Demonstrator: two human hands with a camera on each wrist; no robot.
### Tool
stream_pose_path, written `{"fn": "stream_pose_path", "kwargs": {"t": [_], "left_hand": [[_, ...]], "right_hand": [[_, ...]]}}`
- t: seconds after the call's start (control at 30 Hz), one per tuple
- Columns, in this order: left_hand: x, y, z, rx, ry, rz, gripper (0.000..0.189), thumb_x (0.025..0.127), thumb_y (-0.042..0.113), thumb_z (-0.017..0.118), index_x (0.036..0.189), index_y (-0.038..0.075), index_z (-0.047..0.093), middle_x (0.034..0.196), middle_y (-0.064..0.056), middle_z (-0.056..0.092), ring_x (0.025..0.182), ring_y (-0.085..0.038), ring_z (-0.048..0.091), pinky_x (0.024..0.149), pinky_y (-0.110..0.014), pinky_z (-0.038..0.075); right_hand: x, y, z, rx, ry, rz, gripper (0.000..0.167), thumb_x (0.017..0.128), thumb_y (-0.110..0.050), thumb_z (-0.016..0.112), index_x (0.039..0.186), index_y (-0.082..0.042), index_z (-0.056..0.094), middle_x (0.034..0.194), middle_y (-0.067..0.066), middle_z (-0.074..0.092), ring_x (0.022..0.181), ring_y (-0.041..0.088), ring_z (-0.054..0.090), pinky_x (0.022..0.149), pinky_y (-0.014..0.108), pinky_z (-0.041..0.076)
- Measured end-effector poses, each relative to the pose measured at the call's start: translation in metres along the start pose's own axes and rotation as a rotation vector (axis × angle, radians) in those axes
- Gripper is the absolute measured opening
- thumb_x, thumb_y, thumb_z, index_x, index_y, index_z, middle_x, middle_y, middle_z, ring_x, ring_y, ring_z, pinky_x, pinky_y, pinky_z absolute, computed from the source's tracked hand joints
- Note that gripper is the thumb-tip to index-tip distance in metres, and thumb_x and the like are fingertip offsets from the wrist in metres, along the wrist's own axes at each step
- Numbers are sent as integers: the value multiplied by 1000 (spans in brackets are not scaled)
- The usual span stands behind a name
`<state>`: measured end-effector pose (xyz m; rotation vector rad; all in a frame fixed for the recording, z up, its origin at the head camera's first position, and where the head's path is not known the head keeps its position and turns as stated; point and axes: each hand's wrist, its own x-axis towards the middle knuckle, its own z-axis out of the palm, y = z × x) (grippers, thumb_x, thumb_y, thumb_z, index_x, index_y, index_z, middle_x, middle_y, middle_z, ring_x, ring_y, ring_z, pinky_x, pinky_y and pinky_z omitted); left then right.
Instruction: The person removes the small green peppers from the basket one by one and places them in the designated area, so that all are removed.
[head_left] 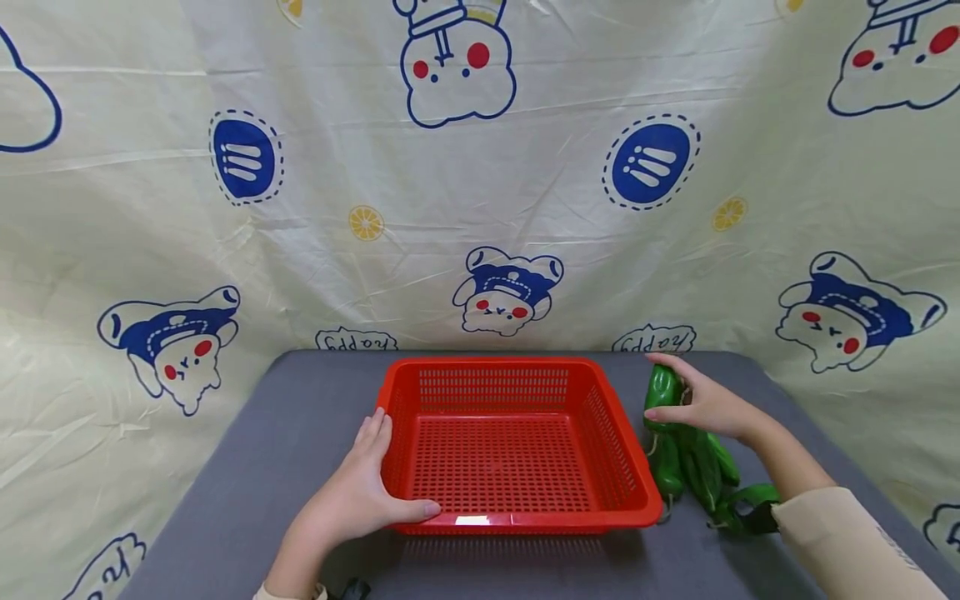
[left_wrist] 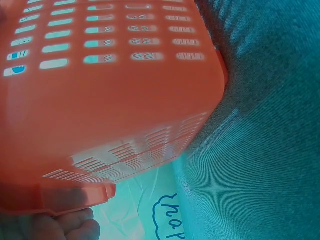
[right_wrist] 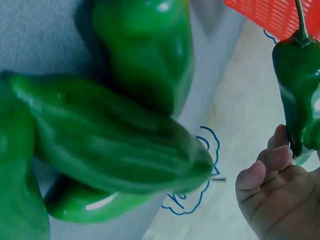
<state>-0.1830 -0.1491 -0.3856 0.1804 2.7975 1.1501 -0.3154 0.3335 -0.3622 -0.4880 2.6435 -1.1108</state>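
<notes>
My right hand (head_left: 693,400) holds a green pepper (head_left: 662,390) between thumb and fingers, beyond the right side of a red plastic basket (head_left: 517,520). In the right wrist view this pepper (right_wrist: 297,95) hangs with its stem up, over the fingertips. Below the hand lie several more green peppers (head_left: 701,471), piled close together at the basket's right. My left hand (head_left: 356,492) grips the basket's near left corner, thumb over the front rim and fingers along the left rim. The left wrist view shows the basket's slotted outer wall (left_wrist: 115,95), with fingers (left_wrist: 82,227) at its rim.
The basket has a slotted floor and walls, and its inside shows bare. A grey cloth-covered table (head_left: 300,417) bears everything. Behind it hangs a pale printed curtain (head_left: 315,275) that also runs down both sides.
</notes>
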Motion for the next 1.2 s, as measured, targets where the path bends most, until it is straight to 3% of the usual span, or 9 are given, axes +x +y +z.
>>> {"fn": "stream_pose_path", "kwargs": {"t": [0.2, 0.33, 0.53, 0.6, 0.63, 0.77, 0.9, 1.0, 1.2], "left_hand": [[0, -1, 1, -5, 4, -5, 132, 65, 59, 85, 159, 5, 11, 169, -8, 1, 155, -34, 1, 115, -64, 29], [0, 0, 0, 4, 4, 8, 131, 65, 59, 84, 159, 3, 12, 169, -10, 1, 155, -37, 1, 114, -66, 29], [-1, 1, 0, 7, -6, 10, 130, 66, 59, 83, 159, 4, 11, 169, -10, 0, 154, -39, -1, 112, -67, 31], [0, 1, 0, 6, -7, 10, 130, 66, 59, 83, 159, 4, 11, 169, -10, 0, 155, -38, -1, 112, -67, 31], [0, 1, 0, 6, -6, 12, 130, 66, 59, 83, 159, 4, 11, 169, -10, 0, 155, -38, -1, 112, -67, 31], [0, 0, 2, 5, -2, 7, 131, 65, 59, 84, 159, 4, 11, 169, -9, 1, 155, -37, 1, 113, -66, 31], [1, -1, 3, 2, 2, -2, 131, 65, 57, 85, 159, 4, 11, 169, -8, 1, 155, -36, 1, 113, -65, 31], [1, -1, 3, -2, 2, -4, 131, 65, 57, 85, 159, 5, 10, 169, -7, 1, 155, -34, 0, 114, -64, 31], [-1, -1, 1, 6, -7, -17, 132, 65, 60, 84, 160, 6, 9, 169, -7, -1, 155, -34, 0, 114, -64, 31]], "right_hand": [[14, 7, 18, -44, -59, -31, 95, 87, -27, 76, 158, -14, 15, 125, 26, 51, 88, 28, 64, 76, 42, 53], [21, 11, 30, -150, -63, -51, 90, 85, -35, 78, 155, -11, 26, 144, 30, 43, 104, 39, 61, 81, 47, 52], [22, 15, 42, -364, -36, 55, 89, 79, -52, 78, 150, -17, 37, 116, 21, 62, 83, 30, 50, 74, 43, 39], [20, 15, 44, -432, -34, 98, 91, 77, -57, 77, 149, -18, 39, 114, 18, 62, 93, 29, 47, 75, 43, 34], [19, 16, 45, -460, -33, 111, 93, 76, -60, 77, 150, -18, 40, 124, 16, 60, 99, 28, 44, 76, 43, 32], [14, 17, 46, -475, -44, 128, 96, 76, -62, 75, 152, -16, 38, 134, 20, 58, 98, 28, 42, 75, 42, 27], [11, 16, 47, -471, -43, 120, 88, 81, -60, 72, 150, -18, 40, 105, 13, 61, 90, 26, 40, 71, 40, 21], [10, 16, 48, -477, -1, 107, 77, 84, -58, 70, 146, -18, 46, 90, 4, 54, 95, 30, 41, 72, 43, 25], [9, 10, 49, -480, 178, 33, 57, 92, -49, 64, 137, -15, 56, 118, 18, 61, 120, 46, 38, 90, 67, 33]]}}
